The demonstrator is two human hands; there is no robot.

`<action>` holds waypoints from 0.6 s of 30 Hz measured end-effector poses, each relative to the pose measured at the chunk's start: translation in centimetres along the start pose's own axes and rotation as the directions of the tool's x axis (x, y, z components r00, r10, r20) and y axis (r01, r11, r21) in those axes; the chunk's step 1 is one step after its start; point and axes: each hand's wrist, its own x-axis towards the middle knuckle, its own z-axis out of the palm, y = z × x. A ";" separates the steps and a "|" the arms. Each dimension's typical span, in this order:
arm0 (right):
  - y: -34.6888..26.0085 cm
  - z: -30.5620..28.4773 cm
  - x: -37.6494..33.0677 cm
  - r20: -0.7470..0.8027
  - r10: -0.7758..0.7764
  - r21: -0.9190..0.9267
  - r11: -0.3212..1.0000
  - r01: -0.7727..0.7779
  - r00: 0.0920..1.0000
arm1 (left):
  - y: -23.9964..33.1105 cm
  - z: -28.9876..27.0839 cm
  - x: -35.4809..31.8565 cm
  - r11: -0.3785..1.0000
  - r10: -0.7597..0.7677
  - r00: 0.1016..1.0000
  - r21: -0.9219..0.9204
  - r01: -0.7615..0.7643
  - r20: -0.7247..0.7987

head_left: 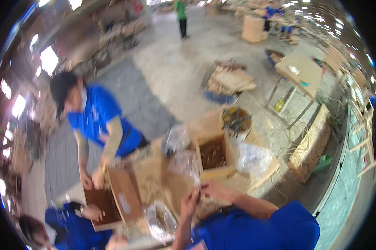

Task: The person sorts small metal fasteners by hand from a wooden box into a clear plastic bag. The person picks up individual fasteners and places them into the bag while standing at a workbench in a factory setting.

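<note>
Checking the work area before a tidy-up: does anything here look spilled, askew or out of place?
Nothing is clearly spilled. The cardboard boxes sit at mixed angles with flaps splayed open, and clear plastic bags lie crumpled among them. The left hand and right hand meet over this clutter; the blur hides what they pinch.

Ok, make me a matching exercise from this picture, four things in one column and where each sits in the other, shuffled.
Things:
1 open cardboard box of brown bits
2 light wooden table on metal legs
3 round bucket of dark tools
4 person in a green top

Places:
a far top, on the concrete floor
b upper right
c just above the two hands
d right behind the box

Pairs: 1-c, 2-b, 3-d, 4-a
</note>
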 end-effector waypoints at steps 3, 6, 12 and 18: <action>-1.1 0.6 0.5 -0.158 0.038 0.144 0.989 -0.015 0.987 | -4.1 -1.7 1.2 0.986 -0.026 0.997 -0.164 0.014 -0.071; 1.3 0.6 1.9 -0.163 0.190 0.405 0.908 -0.110 0.968 | -5.6 -3.2 -0.8 0.922 -0.071 0.968 -0.386 -0.028 -0.240; 5.1 1.8 6.2 -0.098 0.188 -0.035 0.981 -0.192 0.977 | -7.3 -6.7 -3.9 0.970 -0.090 0.929 -0.244 0.000 -0.359; 6.0 5.6 12.9 -0.010 0.209 -0.009 0.978 -0.209 0.978 | -4.9 -8.0 -5.6 0.990 -0.100 0.905 0.047 0.131 -0.413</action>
